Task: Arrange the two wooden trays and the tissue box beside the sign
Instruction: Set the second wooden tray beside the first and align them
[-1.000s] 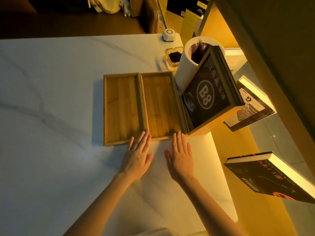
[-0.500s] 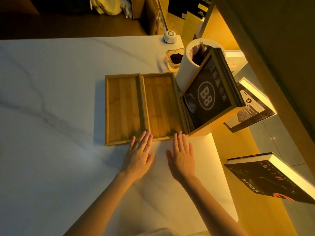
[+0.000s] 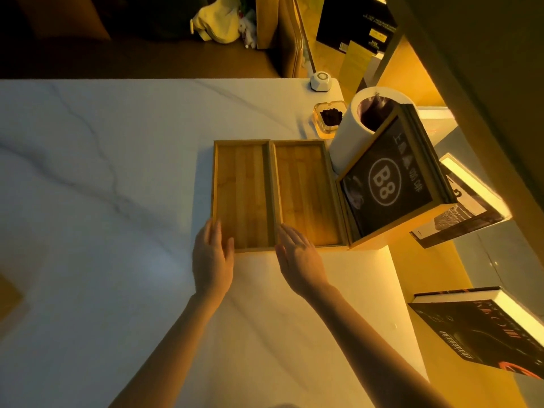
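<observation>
My left hand (image 3: 212,260) lies at the near left corner of the left wooden tray (image 3: 241,192), fingers loose and spread, the grip open and closed on nothing; the fingertips reach over the tray's near rim. My right hand (image 3: 300,257) sits flat and open too, its fingers over the near edge of the right wooden tray (image 3: 306,192), close to where the two trays meet. The trays lie side by side on the white marbled counter (image 3: 103,201), long edges touching, both bare inside. The right tray's far long edge sits against the B8 sign (image 3: 388,184), a dark panel in a wooden frame that leans at the counter's right edge. Behind the sign stands a white cylinder (image 3: 353,128) with a dark opening at the top (I cannot tell if this is the tissue holder). Just beside it, farther back, is a small glass dish (image 3: 328,117) holding something dark, and beyond that a little white device (image 3: 321,81) near the counter's far corner. Two books (image 3: 482,328) lie off to the right, below counter level.
</observation>
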`<action>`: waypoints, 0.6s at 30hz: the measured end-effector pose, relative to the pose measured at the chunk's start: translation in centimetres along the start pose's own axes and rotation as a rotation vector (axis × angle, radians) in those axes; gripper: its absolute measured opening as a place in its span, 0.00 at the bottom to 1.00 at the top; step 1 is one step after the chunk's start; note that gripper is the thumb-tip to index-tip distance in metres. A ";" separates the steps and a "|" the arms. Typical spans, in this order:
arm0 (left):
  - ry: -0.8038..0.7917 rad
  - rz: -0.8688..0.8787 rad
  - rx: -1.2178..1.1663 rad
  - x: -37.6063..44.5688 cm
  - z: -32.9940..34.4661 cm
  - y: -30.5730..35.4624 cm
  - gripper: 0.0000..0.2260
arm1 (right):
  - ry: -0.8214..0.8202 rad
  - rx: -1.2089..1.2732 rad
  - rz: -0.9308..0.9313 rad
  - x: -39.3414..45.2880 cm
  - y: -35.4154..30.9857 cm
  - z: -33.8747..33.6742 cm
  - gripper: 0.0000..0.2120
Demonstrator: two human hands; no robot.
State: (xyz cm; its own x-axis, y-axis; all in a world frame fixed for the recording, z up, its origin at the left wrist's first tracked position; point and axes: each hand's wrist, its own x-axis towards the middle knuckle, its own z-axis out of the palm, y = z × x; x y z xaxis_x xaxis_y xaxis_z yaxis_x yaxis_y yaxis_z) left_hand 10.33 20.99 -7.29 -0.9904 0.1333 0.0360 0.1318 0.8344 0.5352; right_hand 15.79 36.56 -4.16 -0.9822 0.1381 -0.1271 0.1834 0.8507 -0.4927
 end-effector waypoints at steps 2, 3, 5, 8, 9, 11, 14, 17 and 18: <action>-0.033 -0.109 0.020 0.4 -0.1 -0.8 0.24 | -0.111 -0.026 0.052 0.4 -0.4 0.7 0.25; -0.056 -0.117 0.038 0.6 0.0 -1.1 0.24 | -0.155 -0.050 0.074 0.5 -0.5 1.0 0.26; -0.103 -0.093 0.081 0.9 0.2 -1.8 0.22 | -0.206 -0.111 0.094 0.5 -0.5 1.7 0.27; -0.135 -0.070 0.062 1.2 0.4 -2.4 0.20 | -0.234 -0.183 0.086 0.2 -0.2 2.3 0.29; -0.141 -0.059 0.045 1.3 0.4 -2.6 0.20 | -0.234 -0.192 0.084 0.1 -0.1 2.5 0.29; -0.153 -0.045 0.014 1.5 0.3 -2.9 0.20 | -0.229 -0.194 0.081 0.1 0.0 2.7 0.29; -0.165 -0.042 -0.035 1.5 0.3 -3.1 0.20 | -0.223 -0.193 0.085 0.2 0.0 2.9 0.30; -0.175 -0.046 -0.054 1.3 0.3 -3.1 0.20 | -0.214 -0.196 0.084 0.2 0.0 2.9 0.30; -0.176 -0.048 -0.055 1.1 0.3 -3.1 0.20 | -0.218 -0.193 0.082 0.2 0.0 2.9 0.30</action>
State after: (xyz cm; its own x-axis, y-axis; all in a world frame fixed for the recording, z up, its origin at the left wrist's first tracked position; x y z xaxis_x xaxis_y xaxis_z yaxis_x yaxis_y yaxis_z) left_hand 8.80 18.68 -9.17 -0.9723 0.1899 -0.1365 0.0775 0.8124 0.5779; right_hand 15.75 35.12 -6.66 -0.9290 0.1158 -0.3516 0.2299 0.9248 -0.3030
